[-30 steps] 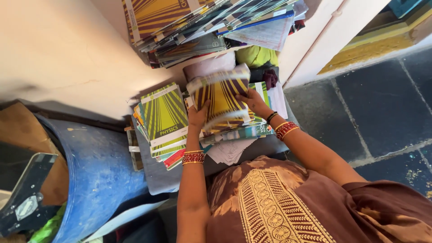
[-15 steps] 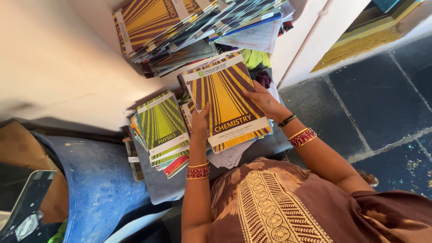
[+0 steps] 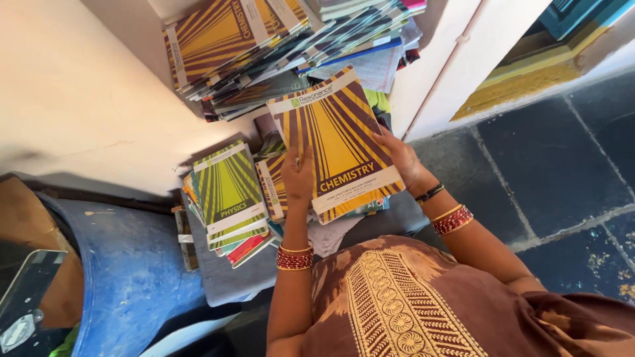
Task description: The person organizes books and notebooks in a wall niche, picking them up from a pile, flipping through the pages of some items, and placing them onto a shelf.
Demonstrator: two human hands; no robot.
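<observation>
I hold a yellow and brown striped textbook (image 3: 337, 142) face up with both hands. My left hand (image 3: 299, 177) grips its left edge, thumb on the cover. Its right edge is held by my right hand (image 3: 402, 157). Below the book lies a low stack of similar striped books (image 3: 274, 188). A pile topped by a green striped textbook (image 3: 228, 188) sits just left of my left hand. Both wrists wear red and gold bangles.
A slanted heap of books and papers (image 3: 291, 46) rests at the top against a cream wall (image 3: 79, 99). A blue barrel (image 3: 132, 264) stands at the lower left. Dark stone floor tiles (image 3: 555, 158) spread to the right, past a white door frame (image 3: 456, 59).
The striped book went from flipping in my hands to lying cover-up, then rose slightly up and away from me. The view shifted a little.
</observation>
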